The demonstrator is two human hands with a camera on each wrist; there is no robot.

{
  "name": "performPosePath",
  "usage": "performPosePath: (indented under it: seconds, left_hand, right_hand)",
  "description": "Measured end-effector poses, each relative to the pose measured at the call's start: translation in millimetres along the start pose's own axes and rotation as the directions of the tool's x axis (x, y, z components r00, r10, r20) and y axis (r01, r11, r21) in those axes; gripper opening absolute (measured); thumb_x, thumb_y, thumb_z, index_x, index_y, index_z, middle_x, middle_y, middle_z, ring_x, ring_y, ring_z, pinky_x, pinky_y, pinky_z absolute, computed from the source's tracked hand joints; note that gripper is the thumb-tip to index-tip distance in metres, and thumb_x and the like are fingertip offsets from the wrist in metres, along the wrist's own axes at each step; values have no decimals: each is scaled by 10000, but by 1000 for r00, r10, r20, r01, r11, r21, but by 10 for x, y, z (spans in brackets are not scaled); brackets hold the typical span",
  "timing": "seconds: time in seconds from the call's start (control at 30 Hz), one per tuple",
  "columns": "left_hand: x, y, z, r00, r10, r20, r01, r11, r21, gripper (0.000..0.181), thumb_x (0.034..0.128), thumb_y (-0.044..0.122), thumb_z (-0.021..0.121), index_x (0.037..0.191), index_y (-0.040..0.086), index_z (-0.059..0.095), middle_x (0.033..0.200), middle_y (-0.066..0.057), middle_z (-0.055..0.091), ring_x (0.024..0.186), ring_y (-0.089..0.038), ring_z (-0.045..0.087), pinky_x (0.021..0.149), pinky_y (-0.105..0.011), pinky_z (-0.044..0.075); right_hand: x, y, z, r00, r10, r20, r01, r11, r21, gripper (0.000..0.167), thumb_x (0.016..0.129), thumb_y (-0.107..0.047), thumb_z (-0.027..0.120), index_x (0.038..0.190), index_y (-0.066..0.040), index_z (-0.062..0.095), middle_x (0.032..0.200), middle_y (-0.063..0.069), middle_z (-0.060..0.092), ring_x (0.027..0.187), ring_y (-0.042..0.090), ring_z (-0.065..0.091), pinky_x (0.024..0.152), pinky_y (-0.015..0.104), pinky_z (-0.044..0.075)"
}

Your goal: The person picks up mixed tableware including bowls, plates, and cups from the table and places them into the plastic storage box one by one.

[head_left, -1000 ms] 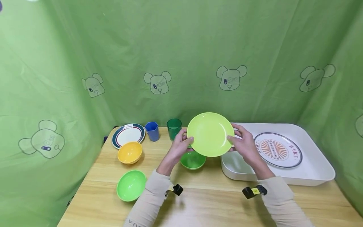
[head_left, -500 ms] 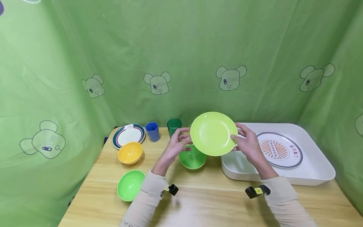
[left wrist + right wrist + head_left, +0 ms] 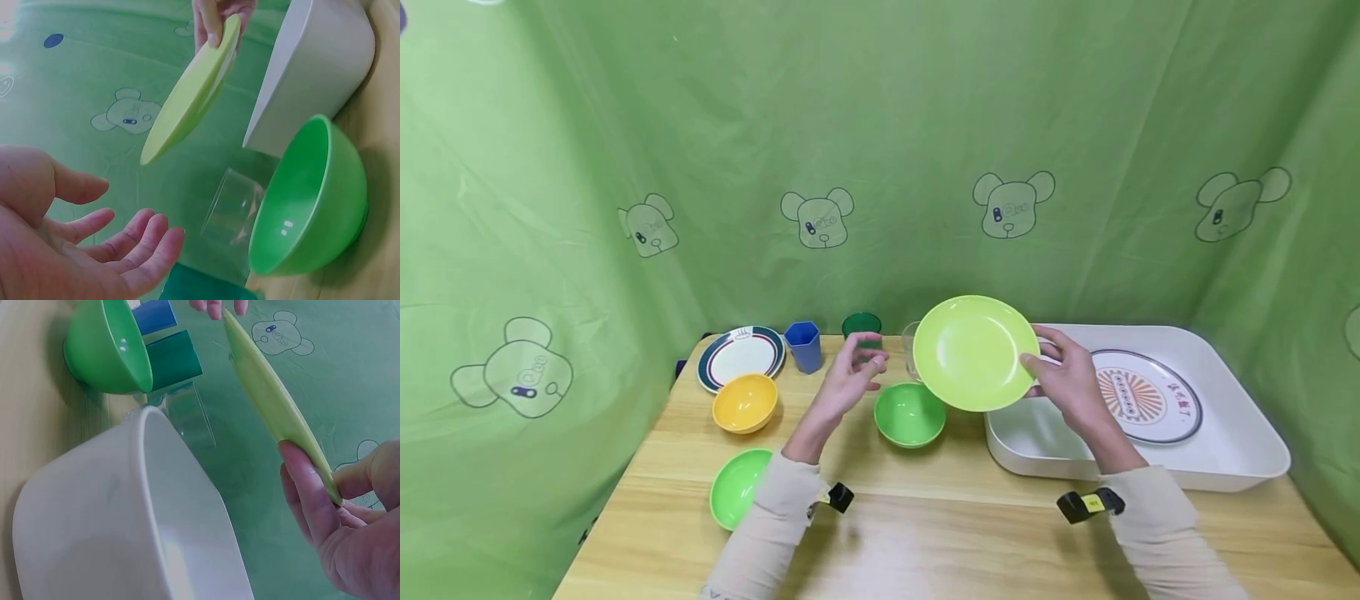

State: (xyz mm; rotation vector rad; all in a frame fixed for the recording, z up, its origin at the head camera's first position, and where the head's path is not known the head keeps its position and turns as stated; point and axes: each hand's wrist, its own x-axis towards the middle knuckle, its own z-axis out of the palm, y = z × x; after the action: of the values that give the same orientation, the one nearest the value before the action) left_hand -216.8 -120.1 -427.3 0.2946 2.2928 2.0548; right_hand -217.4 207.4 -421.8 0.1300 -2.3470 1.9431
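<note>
A lime-green plate (image 3: pixel 976 353) is held in the air by my right hand (image 3: pixel 1067 379), thumb on its upper face and fingers beneath the rim, as the right wrist view shows. It overlaps the left part of a white bin (image 3: pixel 1030 462) in the head view. My left hand (image 3: pixel 847 379) is apart from the plate, fingers loosely bent and holding nothing; in the left wrist view its palm (image 3: pixel 56 262) shows bare. Below and between the hands sits a green bowl (image 3: pixel 910 415). Behind it stand a clear cup (image 3: pixel 910 346), partly hidden by the plate, and a dark green cup (image 3: pixel 861 325).
Inside the bin lies a white plate with an orange ray print (image 3: pixel 1138 396). At the table's left are a dark-rimmed plate (image 3: pixel 741 360), a blue cup (image 3: pixel 805 347), an orange bowl (image 3: pixel 745 404) and another green bowl (image 3: pixel 737 487), partly behind the left sleeve. A green curtain (image 3: pixel 910 100) surrounds the table.
Both hands held the plate a second ago. The left hand has let go and drawn back to the left, while the right hand has carried the plate slightly rightward.
</note>
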Motion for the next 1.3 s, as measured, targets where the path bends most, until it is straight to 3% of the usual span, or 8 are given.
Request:
performPosePath:
  seconds: [0.23, 0.53, 0.97, 1.3]
  left_hand:
    - [-23, -20, -186, 999, 18, -39, -16, 999, 52, 363, 1067, 64, 519, 1420, -6, 469, 1316, -313, 581, 1086, -372, 638, 883, -563, 591]
    - [-32, -16, -393, 995, 19, -96, -10, 996, 90, 336, 1064, 79, 532, 1395, 31, 503, 1310, -268, 596, 1124, -378, 630, 882, -515, 596]
    - [-120, -73, -668, 985, 32, -171, -9, 991, 134, 314, 1052, 36, 527, 1366, 15, 515, 1264, -261, 602, 1116, -389, 618, 888, -552, 580]
    - [-187, -122, -822, 980, 5, -200, 19, 993, 120, 320, 1064, 40, 507, 1378, -16, 509, 1341, -319, 549, 1187, -473, 578, 918, -555, 555]
  right_hand:
    - [-4, -10, -99, 1000, 1, -24, -2, 1000, -31, 583, 1011, -32, 581, 1534, 80, 351, 1396, 389, 504, 788, 10, 707, 659, 364, 637]
    - [-7, 34, -226, 998, 7, -67, -13, 997, -81, 561, 1019, -43, 581, 1517, 99, 367, 1372, 386, 514, 771, -15, 701, 644, 348, 634]
    - [74, 98, -437, 991, 43, -127, -65, 982, -175, 561, 1022, -68, 577, 1515, 100, 369, 1374, 388, 511, 649, 32, 691, 614, 324, 630]
    - [143, 196, -649, 993, 57, -104, -80, 968, -239, 586, 1033, -94, 554, 1531, 108, 321, 1374, 409, 501, 687, -43, 664, 652, 341, 635]
